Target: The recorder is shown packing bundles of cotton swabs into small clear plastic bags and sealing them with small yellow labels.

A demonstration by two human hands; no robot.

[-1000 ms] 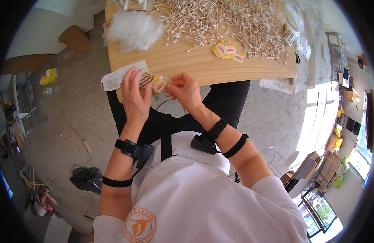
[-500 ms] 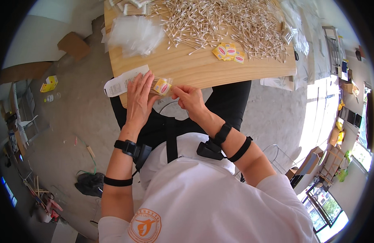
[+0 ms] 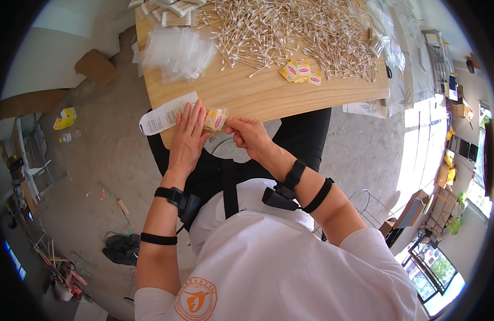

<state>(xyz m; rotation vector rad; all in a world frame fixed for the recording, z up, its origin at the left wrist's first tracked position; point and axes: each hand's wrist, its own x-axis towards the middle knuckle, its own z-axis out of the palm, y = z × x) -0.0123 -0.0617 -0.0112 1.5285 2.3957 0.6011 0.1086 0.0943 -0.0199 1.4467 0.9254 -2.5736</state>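
My left hand (image 3: 186, 136) holds a small clear packet of cotton swabs (image 3: 215, 120) with a yellow and red label, at the near edge of the wooden table (image 3: 257, 99). My right hand (image 3: 248, 134) pinches the packet's right end with thumb and fingers. Both hands meet just at the table's front edge. A big heap of loose cotton swabs (image 3: 290, 32) covers the far part of the table. Several yellow labels (image 3: 300, 72) lie in front of the heap.
A pile of clear plastic bags (image 3: 175, 51) lies at the table's left. A white paper strip (image 3: 161, 117) hangs over the near left edge. Bundled swabs (image 3: 175, 13) sit at the far left. Cardboard (image 3: 94, 67) and clutter lie on the concrete floor at left.
Both hands have stayed at the table edge working on the packet; the right hand has shifted to grip the packet's right end while the left hand lies flatter over it.
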